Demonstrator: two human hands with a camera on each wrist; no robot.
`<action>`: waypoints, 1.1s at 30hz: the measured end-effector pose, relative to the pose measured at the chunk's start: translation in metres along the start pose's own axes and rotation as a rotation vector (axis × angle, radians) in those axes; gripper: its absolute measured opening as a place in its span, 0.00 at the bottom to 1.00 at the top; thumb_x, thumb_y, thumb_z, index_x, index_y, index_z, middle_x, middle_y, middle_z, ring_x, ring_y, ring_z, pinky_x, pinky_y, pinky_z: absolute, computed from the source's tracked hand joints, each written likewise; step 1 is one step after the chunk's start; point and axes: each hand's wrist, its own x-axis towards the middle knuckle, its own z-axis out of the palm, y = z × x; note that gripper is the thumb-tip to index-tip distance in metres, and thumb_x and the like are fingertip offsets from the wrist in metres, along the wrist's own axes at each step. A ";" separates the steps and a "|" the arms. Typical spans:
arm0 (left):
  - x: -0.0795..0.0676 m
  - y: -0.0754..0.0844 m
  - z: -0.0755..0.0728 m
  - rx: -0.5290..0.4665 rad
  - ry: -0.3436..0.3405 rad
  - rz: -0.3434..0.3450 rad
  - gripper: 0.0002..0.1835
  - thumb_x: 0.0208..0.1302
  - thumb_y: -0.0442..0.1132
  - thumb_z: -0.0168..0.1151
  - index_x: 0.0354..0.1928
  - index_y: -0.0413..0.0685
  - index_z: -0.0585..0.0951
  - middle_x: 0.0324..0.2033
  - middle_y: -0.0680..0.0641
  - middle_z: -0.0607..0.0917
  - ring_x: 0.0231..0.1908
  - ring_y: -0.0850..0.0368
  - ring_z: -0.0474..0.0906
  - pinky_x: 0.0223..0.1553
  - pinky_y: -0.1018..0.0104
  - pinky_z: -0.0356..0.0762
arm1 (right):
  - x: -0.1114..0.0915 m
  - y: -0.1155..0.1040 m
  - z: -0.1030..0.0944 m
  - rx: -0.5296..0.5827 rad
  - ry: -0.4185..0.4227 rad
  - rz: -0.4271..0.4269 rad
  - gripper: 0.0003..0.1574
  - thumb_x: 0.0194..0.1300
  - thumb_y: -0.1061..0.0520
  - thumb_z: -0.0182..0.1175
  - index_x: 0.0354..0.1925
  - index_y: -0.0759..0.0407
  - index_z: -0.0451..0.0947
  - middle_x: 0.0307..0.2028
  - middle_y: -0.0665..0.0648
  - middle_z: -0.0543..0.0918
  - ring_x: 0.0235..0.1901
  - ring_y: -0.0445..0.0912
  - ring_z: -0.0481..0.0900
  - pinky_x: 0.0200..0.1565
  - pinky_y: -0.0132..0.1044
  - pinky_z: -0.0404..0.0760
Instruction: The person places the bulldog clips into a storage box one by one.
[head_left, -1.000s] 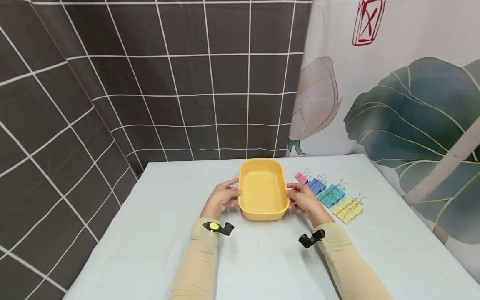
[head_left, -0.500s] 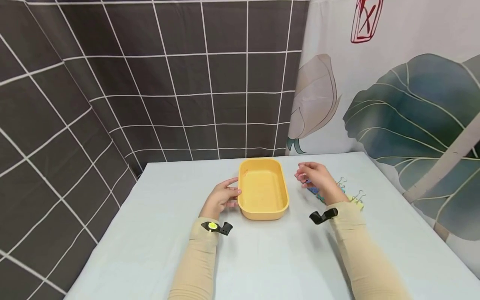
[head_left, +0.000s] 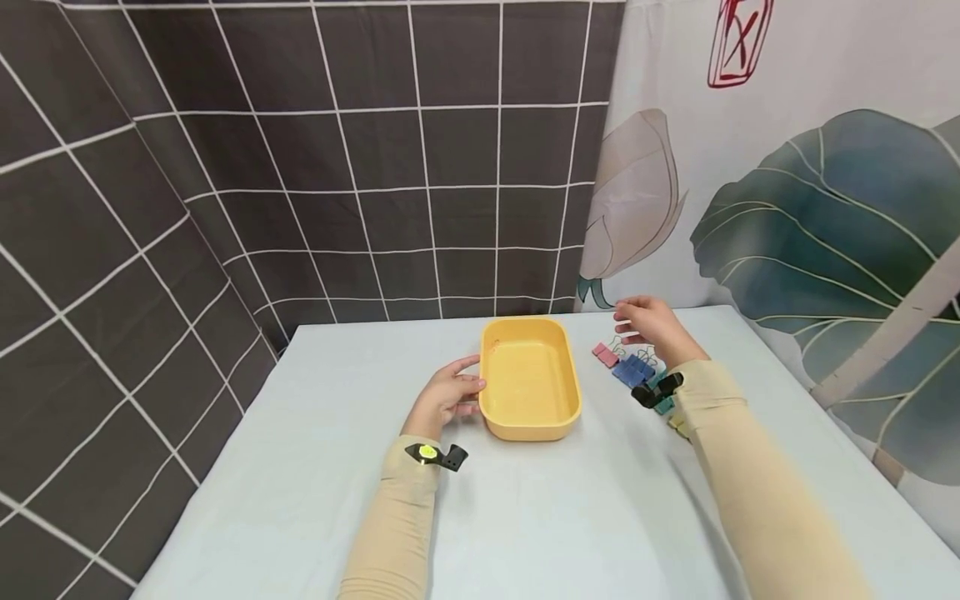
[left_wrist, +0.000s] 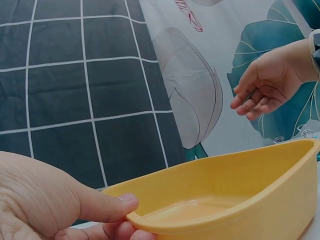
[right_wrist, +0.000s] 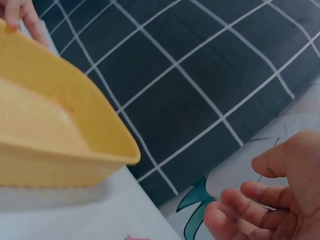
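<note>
My left hand (head_left: 444, 395) pinches the left rim of a yellow rectangular plastic basin (head_left: 528, 379), its thumb (left_wrist: 117, 206) over the edge in the left wrist view. The basin holds nothing and sits on the table. Raised above the back end of a row of binder clips, my right hand (head_left: 657, 327) has its fingers loosely bent around nothing. Below it lie pink binder clips (head_left: 605, 355) and blue binder clips (head_left: 632, 372). The right wrist and sleeve partly cover teal binder clips (head_left: 664, 406) and yellow binder clips (head_left: 679, 427).
A white-covered table (head_left: 300, 467) carries everything. Dark grid-patterned cloth (head_left: 360, 167) hangs behind and at the left. A curtain printed with leaves (head_left: 832, 217) hangs at the back right, near my right hand.
My right hand has left the basin's right side and moved right and back, over the binder clips and up. My left hand and the basin stay in place.
</note>
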 end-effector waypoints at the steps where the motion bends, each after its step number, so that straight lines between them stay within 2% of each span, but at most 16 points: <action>1: 0.000 0.000 0.000 -0.002 -0.002 -0.002 0.32 0.68 0.28 0.63 0.72 0.54 0.71 0.52 0.36 0.82 0.31 0.56 0.82 0.27 0.68 0.86 | 0.003 0.001 0.000 -0.002 0.007 -0.003 0.35 0.81 0.48 0.44 0.74 0.67 0.57 0.65 0.70 0.69 0.62 0.63 0.73 0.63 0.49 0.78; 9: 0.001 -0.001 -0.001 -0.015 -0.019 -0.001 0.32 0.68 0.27 0.63 0.72 0.53 0.71 0.54 0.35 0.82 0.30 0.58 0.81 0.25 0.68 0.85 | 0.020 0.008 -0.002 -0.001 0.047 -0.019 0.32 0.82 0.51 0.43 0.74 0.69 0.57 0.65 0.73 0.69 0.62 0.64 0.73 0.66 0.54 0.73; 17: 0.001 -0.002 -0.003 -0.026 -0.034 0.003 0.32 0.68 0.27 0.62 0.72 0.53 0.70 0.55 0.34 0.81 0.29 0.58 0.81 0.26 0.68 0.86 | 0.028 0.012 -0.004 0.015 0.027 -0.018 0.33 0.80 0.55 0.44 0.75 0.70 0.53 0.67 0.75 0.65 0.63 0.66 0.69 0.66 0.56 0.73; 28: 0.001 -0.001 -0.003 -0.005 -0.043 0.011 0.32 0.69 0.28 0.62 0.73 0.54 0.70 0.54 0.33 0.81 0.30 0.58 0.80 0.28 0.67 0.87 | 0.039 0.023 -0.003 -0.123 0.001 0.019 0.33 0.77 0.58 0.43 0.73 0.73 0.54 0.68 0.76 0.63 0.64 0.68 0.67 0.65 0.56 0.75; 33: 0.001 -0.002 -0.003 -0.019 -0.051 0.017 0.32 0.69 0.27 0.61 0.73 0.52 0.69 0.52 0.34 0.82 0.29 0.58 0.80 0.26 0.67 0.86 | 0.043 0.027 -0.003 -0.143 -0.022 0.059 0.33 0.77 0.59 0.43 0.73 0.73 0.53 0.68 0.78 0.63 0.65 0.69 0.67 0.65 0.57 0.74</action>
